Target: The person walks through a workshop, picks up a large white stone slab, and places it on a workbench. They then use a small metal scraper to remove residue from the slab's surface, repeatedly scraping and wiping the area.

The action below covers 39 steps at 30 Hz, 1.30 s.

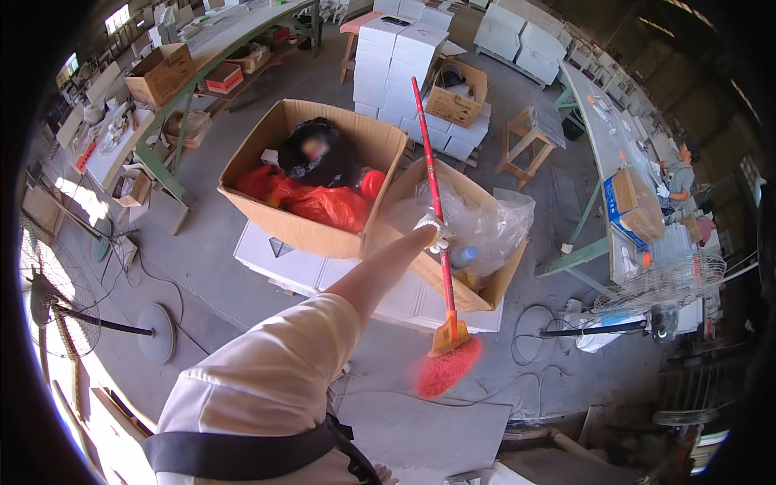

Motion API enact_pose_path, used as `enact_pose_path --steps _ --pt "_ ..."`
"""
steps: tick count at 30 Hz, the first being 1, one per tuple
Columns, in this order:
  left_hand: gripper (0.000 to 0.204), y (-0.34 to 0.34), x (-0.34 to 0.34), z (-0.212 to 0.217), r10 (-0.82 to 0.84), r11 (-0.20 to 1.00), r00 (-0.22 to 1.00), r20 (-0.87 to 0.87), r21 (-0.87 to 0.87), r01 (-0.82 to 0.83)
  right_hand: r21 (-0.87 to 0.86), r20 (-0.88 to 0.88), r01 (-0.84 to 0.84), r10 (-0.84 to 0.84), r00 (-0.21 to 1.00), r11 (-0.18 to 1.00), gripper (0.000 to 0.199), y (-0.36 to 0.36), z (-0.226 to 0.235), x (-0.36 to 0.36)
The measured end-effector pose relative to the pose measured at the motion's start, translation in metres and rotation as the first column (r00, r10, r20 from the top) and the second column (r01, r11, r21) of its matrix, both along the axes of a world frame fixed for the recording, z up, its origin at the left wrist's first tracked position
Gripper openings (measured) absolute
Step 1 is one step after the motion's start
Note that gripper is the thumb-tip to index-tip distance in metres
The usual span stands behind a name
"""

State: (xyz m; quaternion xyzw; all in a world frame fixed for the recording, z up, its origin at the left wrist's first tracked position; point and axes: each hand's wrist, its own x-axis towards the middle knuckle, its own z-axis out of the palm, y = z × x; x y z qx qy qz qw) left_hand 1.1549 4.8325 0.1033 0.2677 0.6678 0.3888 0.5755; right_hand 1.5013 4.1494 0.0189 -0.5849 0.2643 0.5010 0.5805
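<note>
My left hand (434, 233), in a white glove, is wrapped round the red handle of a broom (431, 170). The broom is tilted, its yellow-orange head and blurred red bristles (449, 368) nearest me, over the grey floor. Behind the handle stands an open cardboard box (501, 279) with clear plastic sheeting (493, 230) and a bottle with a blue cap. Left of it, a larger cardboard box (303, 218) holds red plastic bags (323, 206) and a black bag (311, 153). At the bottom edge, a small skin-coloured bit (385, 475) may be my right hand; its fingers cannot be made out.
Flat white cartons (299, 271) lie under the boxes. Stacked white boxes (388, 65) and a wooden stool (529, 137) stand beyond. Workbenches run along both sides; a person (681, 186) is at the right one. Standing fans (158, 331) and loose cables (469, 402) are on the floor.
</note>
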Motion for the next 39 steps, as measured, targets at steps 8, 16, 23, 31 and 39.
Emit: enact_pose_path --steps 8,16,23,31,39 --pt "0.020 -0.034 0.016 0.028 -0.133 0.982 0.782 0.609 0.186 0.023 0.041 0.030 0.009 -0.011 0.999 0.999 0.050 -0.016 0.010 -0.004" --pt "0.031 -0.151 0.137 0.126 -0.429 0.827 0.868 0.250 0.495 0.267 0.114 0.377 -0.078 0.030 0.926 0.990 0.062 0.003 0.073 0.084" --pt "0.036 -0.311 0.304 0.150 -0.628 0.309 0.614 -0.478 0.571 0.761 -0.146 0.970 -0.398 0.210 0.122 0.906 0.107 0.123 0.290 0.104" --pt "0.041 -0.493 0.406 0.143 -0.841 -0.268 0.130 -0.526 0.612 0.744 0.252 0.968 -0.104 -0.250 0.033 0.962 0.042 0.086 0.368 0.165" --pt "0.055 -0.491 0.424 0.058 -0.869 -0.377 -0.306 -0.389 0.120 0.918 0.434 0.900 0.180 -0.413 -0.143 0.883 0.051 -0.122 0.303 0.300"
